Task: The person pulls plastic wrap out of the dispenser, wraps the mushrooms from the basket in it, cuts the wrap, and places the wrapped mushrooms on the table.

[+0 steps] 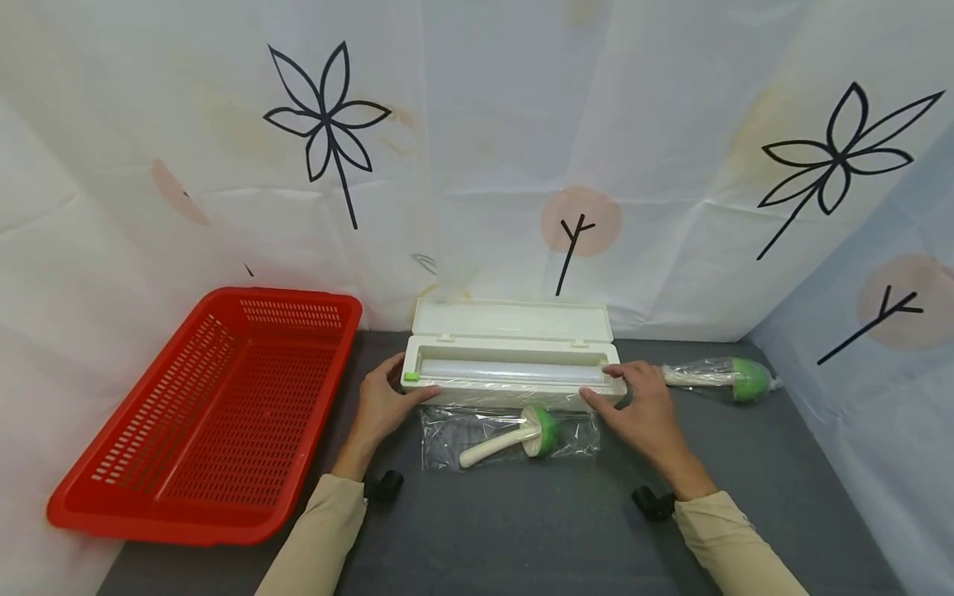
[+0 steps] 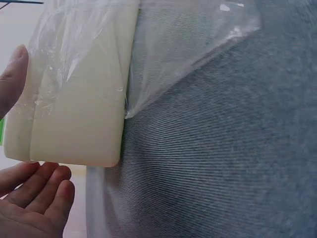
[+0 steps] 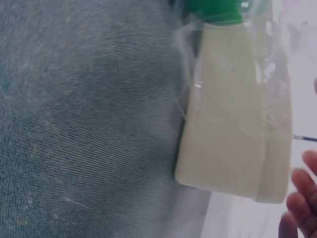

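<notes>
A white cling film dispenser (image 1: 514, 397) with its lid (image 1: 514, 321) raised stands at the back of the table, a film roll (image 1: 514, 371) inside. My left hand (image 1: 382, 406) is at its left end, thumb at the front edge, the other fingers loosely bent beside the end. At the right end is my right hand (image 1: 641, 411), index fingertip by the top corner and thumb at the front edge. Clear film (image 2: 183, 54) drapes over the dispenser's front onto the table. On the film lies a toy mushroom (image 1: 495, 447) with a green cap and white stem.
To the left stands a red perforated basket (image 1: 328, 414). Another green-capped mushroom (image 1: 749, 381), wrapped in clear film, lies right of the dispenser. White patterned cloth (image 1: 477, 149) hangs behind the dark grey table (image 1: 522, 530). A green slider (image 1: 411, 377) sits at the dispenser's left corner.
</notes>
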A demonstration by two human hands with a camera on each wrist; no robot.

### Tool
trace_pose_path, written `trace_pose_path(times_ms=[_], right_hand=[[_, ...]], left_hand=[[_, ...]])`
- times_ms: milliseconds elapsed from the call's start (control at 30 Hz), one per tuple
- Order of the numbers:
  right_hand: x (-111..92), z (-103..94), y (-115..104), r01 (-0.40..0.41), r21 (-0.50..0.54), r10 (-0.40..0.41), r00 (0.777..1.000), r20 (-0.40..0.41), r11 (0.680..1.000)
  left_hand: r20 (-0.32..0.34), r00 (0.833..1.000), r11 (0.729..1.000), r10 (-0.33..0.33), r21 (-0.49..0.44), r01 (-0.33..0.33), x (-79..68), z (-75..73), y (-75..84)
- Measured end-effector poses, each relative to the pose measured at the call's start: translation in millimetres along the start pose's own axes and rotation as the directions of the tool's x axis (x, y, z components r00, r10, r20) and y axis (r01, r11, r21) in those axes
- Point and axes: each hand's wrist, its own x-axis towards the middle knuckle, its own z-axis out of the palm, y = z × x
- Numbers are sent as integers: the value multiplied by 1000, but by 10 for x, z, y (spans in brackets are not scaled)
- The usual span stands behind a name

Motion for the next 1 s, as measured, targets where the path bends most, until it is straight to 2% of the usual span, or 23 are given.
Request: trace_pose_path(times_ms=[67, 167, 233, 333, 400, 500, 733, 1000], right_hand=[[8, 37, 18, 43, -42, -42, 999, 16, 998], [12, 90, 59, 117, -91, -118, 993, -2, 989], [10, 113, 82, 147, -104, -149, 989, -14, 984], [9, 134, 105, 167, -112, -170, 985, -17, 980], [4, 136, 107, 176, -113, -179, 984, -15, 978], [-5, 141, 107, 182, -110, -184, 983, -10, 977], [-12, 158, 121, 192, -97, -194, 981, -9, 976], [-11, 171, 147, 199, -70, -201, 979, -27, 977]], left_hand=[[-16, 1000, 1000, 15, 3, -15, -2, 15, -14], [-62, 995, 997, 82, 4, -82, -15, 46, -44], [-105, 982, 988, 155, 8, -155, -25, 65, -72], [-168, 953, 967, 252, 22, -252, -40, 86, -111], [-197, 938, 958, 287, 32, -286, -48, 98, -139], [-213, 933, 956, 290, 26, -292, -66, 113, -152], [-167, 941, 954, 293, -13, -300, -104, 139, -119], [-42, 947, 948, 318, 32, -317, -101, 165, -136]])
